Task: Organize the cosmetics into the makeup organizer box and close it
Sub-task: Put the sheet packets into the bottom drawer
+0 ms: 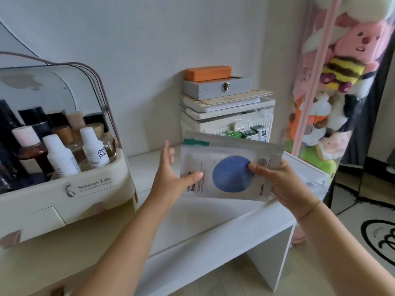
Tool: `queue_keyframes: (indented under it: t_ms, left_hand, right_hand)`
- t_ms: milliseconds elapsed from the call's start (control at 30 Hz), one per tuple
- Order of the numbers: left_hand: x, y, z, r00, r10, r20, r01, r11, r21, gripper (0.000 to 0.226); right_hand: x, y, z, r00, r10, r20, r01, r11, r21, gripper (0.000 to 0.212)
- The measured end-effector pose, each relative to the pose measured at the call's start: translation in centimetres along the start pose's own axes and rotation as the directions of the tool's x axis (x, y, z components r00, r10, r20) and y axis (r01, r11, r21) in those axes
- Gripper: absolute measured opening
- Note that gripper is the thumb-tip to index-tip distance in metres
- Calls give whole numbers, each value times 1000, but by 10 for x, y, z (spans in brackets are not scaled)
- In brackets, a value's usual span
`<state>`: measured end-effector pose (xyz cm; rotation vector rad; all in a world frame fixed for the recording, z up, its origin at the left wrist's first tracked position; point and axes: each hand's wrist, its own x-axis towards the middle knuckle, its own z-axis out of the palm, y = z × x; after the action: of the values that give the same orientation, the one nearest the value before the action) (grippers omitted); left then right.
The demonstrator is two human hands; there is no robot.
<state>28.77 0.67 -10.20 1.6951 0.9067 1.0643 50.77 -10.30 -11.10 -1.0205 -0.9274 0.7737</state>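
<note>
White desk (213,221) right of the "Serious Life" organizer (64,189) — both hands pinch a "Dr.Jart+" sheet mask (230,167): left hand (171,178), right hand (277,178).

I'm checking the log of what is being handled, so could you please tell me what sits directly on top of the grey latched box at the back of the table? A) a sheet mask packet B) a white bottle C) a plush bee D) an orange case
D: the orange case lies flat on the lid of the grey latched box, while the sheet mask packet is held in front by both hands.
</note>
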Motion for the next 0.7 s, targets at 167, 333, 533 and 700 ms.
queue_keyframes:
  t_ms: [167, 333, 533, 700]
  left_hand:
    - [-4, -18, 4, 992, -124, 17, 125, 977, -174, 59]
    - [-18, -30, 12, 996, -92, 0, 90, 976, -200, 42]
    - [-20, -31, 17, 993, -43, -106, 30, 992, -123, 38]
    - [-35, -37, 20, 988, -123, -93, 120, 992, -36, 32]
  right_hand:
    - [-8, 27, 6, 995, 104, 0, -102, 980, -171, 11]
    - [-14, 35, 5, 997, 76, -23, -79, 977, -196, 22]
    - [-10, 40, 7, 1000, 12, -20, -15, 981, -195, 21]
    - [-14, 49, 6, 998, 27, -50, -39, 964, -263, 17]
